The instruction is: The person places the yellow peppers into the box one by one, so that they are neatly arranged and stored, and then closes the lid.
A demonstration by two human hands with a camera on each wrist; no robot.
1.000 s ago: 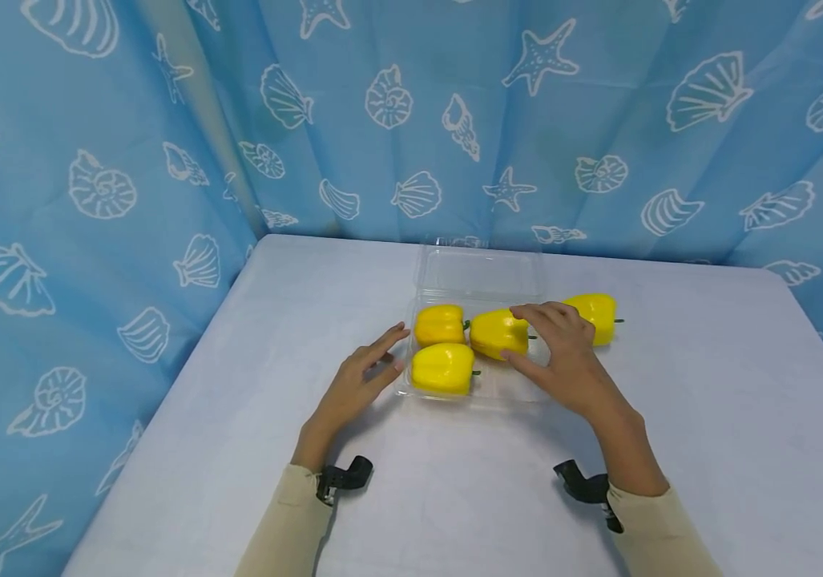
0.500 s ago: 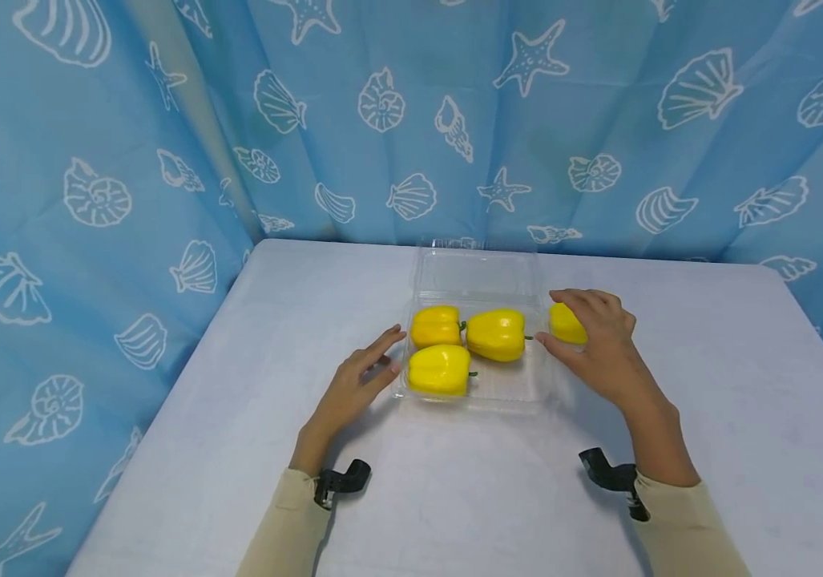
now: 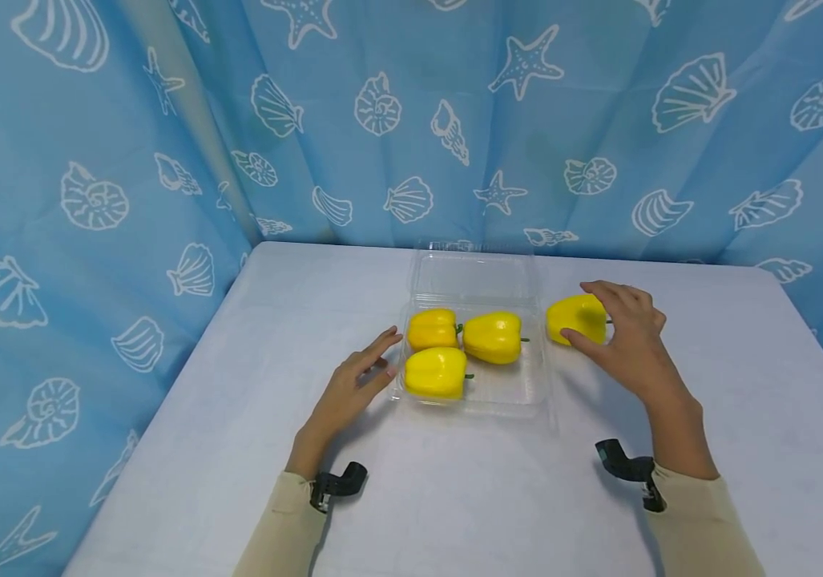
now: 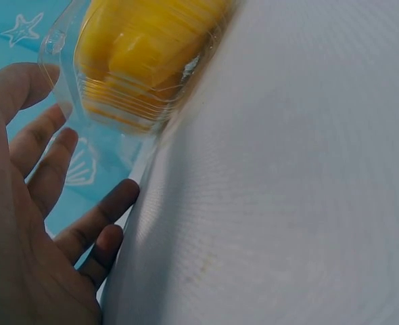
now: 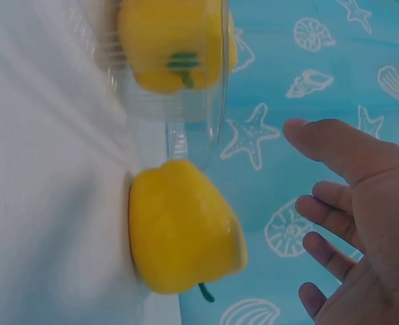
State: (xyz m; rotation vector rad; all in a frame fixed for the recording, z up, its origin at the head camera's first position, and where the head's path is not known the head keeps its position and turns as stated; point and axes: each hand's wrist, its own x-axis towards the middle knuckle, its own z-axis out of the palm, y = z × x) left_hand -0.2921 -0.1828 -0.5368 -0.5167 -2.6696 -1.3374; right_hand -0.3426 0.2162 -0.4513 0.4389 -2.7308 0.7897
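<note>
A clear plastic clamshell box [image 3: 505, 393] lies with its lid [image 3: 474, 275] laid back. Inside it are three yellow bell peppers: one at back left [image 3: 433, 329], one at front left [image 3: 435, 373] and one toward the right [image 3: 494, 337]. On the cloth just right of the box sits another yellow bell pepper [image 3: 575, 317], its green stem [image 5: 206, 292] showing in the right wrist view. My right hand [image 3: 623, 336] is spread beside and over this pepper, with a gap between fingers and pepper in the right wrist view. My left hand [image 3: 353, 385] touches the box's left rim with relaxed fingers.
A white cloth [image 3: 483, 497] covers the table. Behind it and at the left hangs a blue curtain [image 3: 353, 104] with white shells and starfish. Each wrist wears a black camera mount [image 3: 339, 483].
My right hand has moved off the pepper at the right inside the box and across to the pepper outside it. My left hand stays at the box's left side.
</note>
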